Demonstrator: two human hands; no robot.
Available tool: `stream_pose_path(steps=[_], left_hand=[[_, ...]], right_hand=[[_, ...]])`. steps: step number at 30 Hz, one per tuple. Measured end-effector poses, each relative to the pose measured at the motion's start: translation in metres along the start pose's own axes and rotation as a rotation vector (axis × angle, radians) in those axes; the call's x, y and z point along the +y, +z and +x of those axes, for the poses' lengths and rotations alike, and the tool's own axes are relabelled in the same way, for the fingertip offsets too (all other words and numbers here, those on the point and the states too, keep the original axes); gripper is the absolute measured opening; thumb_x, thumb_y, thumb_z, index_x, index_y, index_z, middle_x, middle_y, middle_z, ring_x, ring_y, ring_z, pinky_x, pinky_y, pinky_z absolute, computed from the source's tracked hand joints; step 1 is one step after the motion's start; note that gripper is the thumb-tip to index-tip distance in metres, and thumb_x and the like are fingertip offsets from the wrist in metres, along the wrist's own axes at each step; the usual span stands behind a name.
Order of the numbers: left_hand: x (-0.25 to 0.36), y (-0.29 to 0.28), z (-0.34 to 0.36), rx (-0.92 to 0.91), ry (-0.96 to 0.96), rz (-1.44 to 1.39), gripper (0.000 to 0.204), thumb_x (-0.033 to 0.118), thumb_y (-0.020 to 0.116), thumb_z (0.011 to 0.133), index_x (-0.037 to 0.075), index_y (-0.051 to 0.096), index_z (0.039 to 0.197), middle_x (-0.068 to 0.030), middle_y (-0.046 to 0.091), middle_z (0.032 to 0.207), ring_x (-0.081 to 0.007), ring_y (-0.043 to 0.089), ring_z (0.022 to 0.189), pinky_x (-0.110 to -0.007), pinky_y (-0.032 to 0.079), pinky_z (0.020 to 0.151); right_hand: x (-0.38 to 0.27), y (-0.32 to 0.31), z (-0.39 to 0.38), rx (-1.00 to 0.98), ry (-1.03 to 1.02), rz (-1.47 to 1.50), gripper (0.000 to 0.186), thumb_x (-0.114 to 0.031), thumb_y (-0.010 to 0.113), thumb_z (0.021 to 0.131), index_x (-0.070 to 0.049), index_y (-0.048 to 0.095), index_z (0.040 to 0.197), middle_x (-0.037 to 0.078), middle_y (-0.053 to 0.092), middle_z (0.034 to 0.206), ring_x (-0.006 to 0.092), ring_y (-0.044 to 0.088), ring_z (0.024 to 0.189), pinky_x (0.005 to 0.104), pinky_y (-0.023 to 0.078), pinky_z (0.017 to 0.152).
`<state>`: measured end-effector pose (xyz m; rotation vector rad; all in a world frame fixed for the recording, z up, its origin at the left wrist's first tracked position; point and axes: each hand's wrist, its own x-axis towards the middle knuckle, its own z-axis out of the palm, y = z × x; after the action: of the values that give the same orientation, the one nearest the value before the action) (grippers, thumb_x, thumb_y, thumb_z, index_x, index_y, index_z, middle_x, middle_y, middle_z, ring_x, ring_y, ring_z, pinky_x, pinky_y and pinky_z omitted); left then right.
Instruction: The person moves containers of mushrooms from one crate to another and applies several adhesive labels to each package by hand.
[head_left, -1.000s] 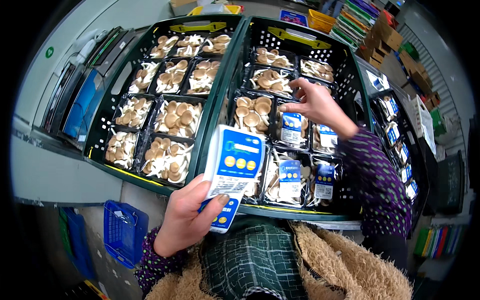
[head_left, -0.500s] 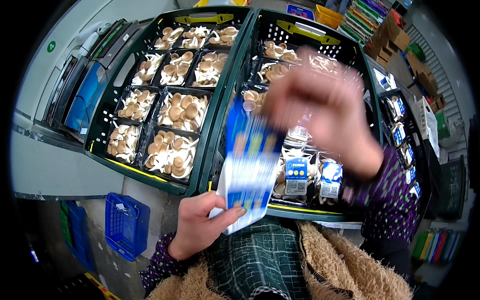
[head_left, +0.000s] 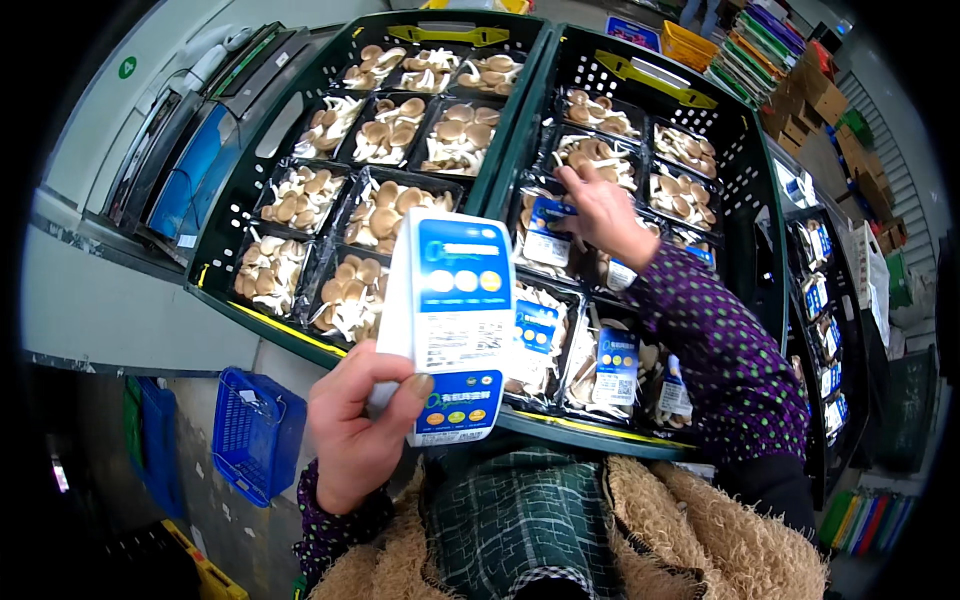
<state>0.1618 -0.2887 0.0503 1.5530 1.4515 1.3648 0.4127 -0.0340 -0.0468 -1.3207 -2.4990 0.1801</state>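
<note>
My left hand is closed on a strip of blue-and-white sticker labels, thumb in front; the strip hangs folded over white backing paper. My right hand reaches into the right crate, its fingers stretched over a wrapped mushroom tray. They touch the right edge of a blue-and-white label that lies on that tray's film. Nearer me, labelled mushroom trays line the crate's front. Farther back, mushroom trays without visible labels show brown caps and white stems.
The right dark green crate stands against a left crate holding several mushroom trays. Another dark container with labelled packs is at far right. A blue basket sits lower left on the floor. Cardboard boxes are stacked at the back right.
My right hand has moved down from above the crate onto a mushroom tray, where a label now lies. The label strip in my left hand has risen and turned its printed face toward me.
</note>
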Motion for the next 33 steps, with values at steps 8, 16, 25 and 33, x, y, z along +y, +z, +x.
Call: stream_pose_path(steps=[8, 16, 25, 33], left_hand=[[-0.007, 0.009, 0.026, -0.222, 0.034, 0.117, 0.012, -0.001, 0.070, 0.079, 0.000, 0.061, 0.087, -0.0135, 0.062, 0.092, -0.0208, 0.062, 0.078, -0.030, 0.047, 0.066], [0.009, 0.039, 0.052, -0.188, 0.279, 0.087, 0.015, -0.002, 0.074, 0.074, -0.003, 0.066, 0.086, -0.0099, 0.064, 0.080, -0.0180, 0.059, 0.066, -0.028, 0.044, 0.057], [0.000, 0.050, 0.031, -0.153, -0.250, -0.124, 0.012, 0.004, 0.077, 0.081, -0.005, 0.069, 0.081, -0.0019, 0.065, 0.067, -0.0024, 0.055, 0.060, -0.022, 0.041, 0.050], [-0.010, 0.046, 0.033, -0.140, -0.236, -0.171, 0.020, 0.003, 0.072, 0.086, -0.005, 0.069, 0.104, -0.0048, 0.071, 0.085, -0.0049, 0.061, 0.073, -0.021, 0.049, 0.063]], right_hand=[[-0.112, -0.133, -0.032, -0.451, -0.066, 1.074, 0.023, -0.012, 0.076, 0.085, 0.002, 0.068, 0.102, 0.002, 0.068, 0.089, 0.0075, 0.063, 0.082, 0.0241, 0.053, 0.072], [-0.118, -0.134, -0.060, 0.123, -0.473, 0.704, 0.025, -0.010, 0.078, 0.073, -0.001, 0.057, 0.083, 0.013, 0.059, 0.070, 0.0310, 0.062, 0.064, 0.0382, 0.048, 0.054], [0.045, -0.176, 0.022, 0.344, 0.250, 0.789, 0.018, -0.014, 0.076, 0.084, -0.001, 0.065, 0.086, 0.007, 0.070, 0.077, 0.0120, 0.066, 0.061, 0.0259, 0.056, 0.051], [0.097, 0.008, 0.046, 0.440, 0.797, 1.164, 0.019, -0.004, 0.077, 0.080, 0.004, 0.060, 0.082, 0.010, 0.066, 0.068, 0.0139, 0.061, 0.047, 0.0276, 0.053, 0.043]])
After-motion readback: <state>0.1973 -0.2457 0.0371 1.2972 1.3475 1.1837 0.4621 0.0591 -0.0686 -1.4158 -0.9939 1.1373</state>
